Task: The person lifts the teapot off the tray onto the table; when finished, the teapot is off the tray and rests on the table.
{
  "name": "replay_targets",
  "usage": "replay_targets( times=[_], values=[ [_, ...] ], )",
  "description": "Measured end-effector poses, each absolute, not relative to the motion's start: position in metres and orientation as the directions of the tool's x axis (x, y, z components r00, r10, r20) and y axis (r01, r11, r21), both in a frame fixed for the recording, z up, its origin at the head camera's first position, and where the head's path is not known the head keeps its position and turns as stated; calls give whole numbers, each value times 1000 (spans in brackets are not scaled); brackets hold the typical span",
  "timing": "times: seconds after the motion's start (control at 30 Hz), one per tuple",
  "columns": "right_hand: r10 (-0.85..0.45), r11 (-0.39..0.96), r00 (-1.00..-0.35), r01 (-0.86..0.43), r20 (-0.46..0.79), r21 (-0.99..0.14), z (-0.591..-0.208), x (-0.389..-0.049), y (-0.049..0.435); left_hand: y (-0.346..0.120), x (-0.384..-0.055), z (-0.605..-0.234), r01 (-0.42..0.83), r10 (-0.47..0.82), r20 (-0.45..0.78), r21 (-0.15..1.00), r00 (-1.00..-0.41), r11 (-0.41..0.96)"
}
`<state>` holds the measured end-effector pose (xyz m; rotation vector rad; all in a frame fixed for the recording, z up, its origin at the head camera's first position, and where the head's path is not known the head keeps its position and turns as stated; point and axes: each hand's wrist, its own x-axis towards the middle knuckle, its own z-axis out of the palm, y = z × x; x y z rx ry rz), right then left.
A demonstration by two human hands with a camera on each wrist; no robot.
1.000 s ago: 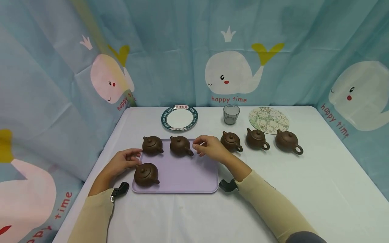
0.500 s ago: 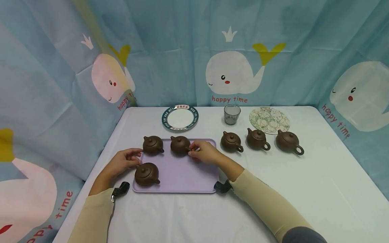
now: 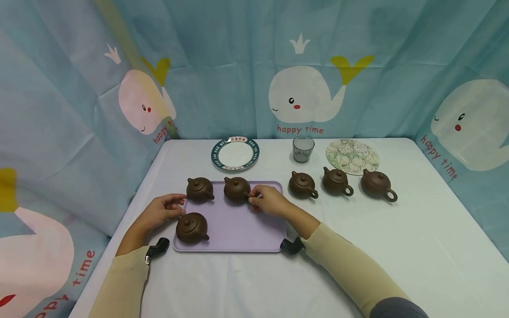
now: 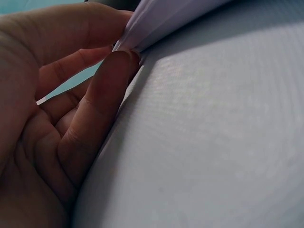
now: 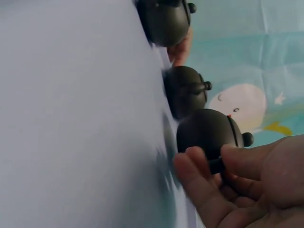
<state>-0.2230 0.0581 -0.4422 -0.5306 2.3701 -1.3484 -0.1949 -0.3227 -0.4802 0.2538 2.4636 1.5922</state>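
Note:
My right hand (image 3: 270,201) pinches the handle of a brown teapot (image 3: 237,190) on the lilac tray (image 3: 242,229), near the tray's back edge. In the right wrist view, thumb and fingertips close on that teapot's stubby handle (image 5: 216,166). My left hand (image 3: 159,211) is at the tray's left edge; in the left wrist view its thumb and forefinger pinch the tray's rim (image 4: 142,28). Two more brown teapots stand on the tray, one at the back left (image 3: 199,190) and one at the front left (image 3: 191,228).
Three brown teapots stand in a row right of the tray: a left one (image 3: 301,185), a middle one (image 3: 335,182) and a right one (image 3: 375,183). Behind are a green-rimmed plate (image 3: 216,155), a glass cup (image 3: 303,150) and a round patterned mat (image 3: 352,157). A curtain (image 3: 222,88) surrounds the table.
My right hand has come left over the tray and taken the back middle teapot by its handle. That teapot has shifted very slightly right. My left hand has stayed put.

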Motion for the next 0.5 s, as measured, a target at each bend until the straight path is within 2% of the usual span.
replay_targets(
  times=[0.13,0.5],
  values=[
    [-488,480,-868,-184,-87,-858,-436,-217,67,-322,-194,-480,41,257,-67,919,-964,393],
    [-516,427,-854,-190,-66,-884,-429,-194,115,-323,-196,-482,29,232,-84,896,-969,444]
  ],
)
